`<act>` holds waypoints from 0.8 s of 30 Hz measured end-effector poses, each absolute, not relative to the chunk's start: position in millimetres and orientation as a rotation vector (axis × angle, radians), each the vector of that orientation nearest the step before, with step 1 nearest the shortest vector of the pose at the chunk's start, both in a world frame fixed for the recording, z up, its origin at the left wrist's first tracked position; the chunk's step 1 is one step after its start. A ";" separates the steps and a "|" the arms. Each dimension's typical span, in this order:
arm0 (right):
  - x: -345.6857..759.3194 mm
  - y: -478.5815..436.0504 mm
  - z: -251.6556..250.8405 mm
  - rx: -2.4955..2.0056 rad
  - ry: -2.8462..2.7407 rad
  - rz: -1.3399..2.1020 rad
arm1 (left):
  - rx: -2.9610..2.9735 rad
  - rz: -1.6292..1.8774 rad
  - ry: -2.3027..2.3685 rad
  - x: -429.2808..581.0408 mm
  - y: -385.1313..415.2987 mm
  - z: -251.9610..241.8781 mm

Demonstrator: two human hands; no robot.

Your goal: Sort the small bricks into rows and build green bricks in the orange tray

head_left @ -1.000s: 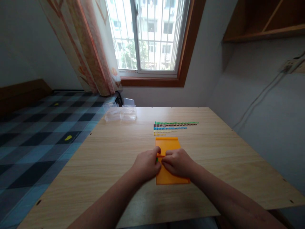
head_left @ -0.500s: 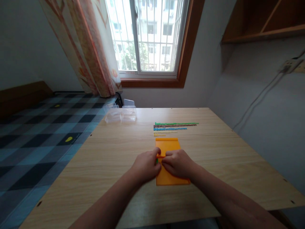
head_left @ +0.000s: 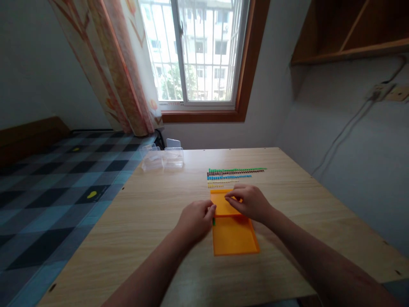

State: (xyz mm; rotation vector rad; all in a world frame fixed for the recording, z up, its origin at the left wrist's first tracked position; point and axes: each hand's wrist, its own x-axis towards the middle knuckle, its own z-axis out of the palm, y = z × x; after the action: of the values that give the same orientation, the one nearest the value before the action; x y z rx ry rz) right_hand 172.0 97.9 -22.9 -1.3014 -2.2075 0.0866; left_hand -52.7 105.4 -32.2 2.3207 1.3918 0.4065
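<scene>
Head view, on my monitor. I have the shallow orange plastic case lying open on the pale wood-grain table, straight ahead of the person; its two flat sections sit one beyond the other, with a raised ridge between them. Left hand: at the left edge of the case, beside the ridge, thumb and forefinger drawn close together there (I cannot tell whether they grip the rim or only rest against it). Just below that thumb I note a small green piece at the far left corner of the nearer section. Right hand: over the farther section, thumb and fingertips brought to a narrow gap. I cannot tell whether anything is held between them, nor whether they touch the plastic.

Beyond the case I record rows of tiny coloured pieces, running left to right. Farthest is the green row, then a dark brown row, a blue row, a pale cream row and, nearest, a short yellow row. Two clear plastic boxes stand near the table's far left corner, well apart from the hands.
</scene>
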 end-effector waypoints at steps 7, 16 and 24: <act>164.7 199.3 -0.5 -1.598 -2.233 0.071 | 2.324 0.486 1.365 -53.1 114.9 -43.3; 145.2 311.4 -19.0 -1.822 -2.240 0.399 | 2.277 0.630 1.357 -55.0 115.9 -46.0; 145.8 344.5 -37.6 -1.834 -2.339 0.664 | 2.274 0.722 1.442 -57.4 115.7 -40.3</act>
State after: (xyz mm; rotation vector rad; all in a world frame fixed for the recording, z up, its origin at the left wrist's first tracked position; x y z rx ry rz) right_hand 145.8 344.5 -37.6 -1.8344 -2.3390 0.6640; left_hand -57.4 115.7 -40.3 2.2741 1.4417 0.7222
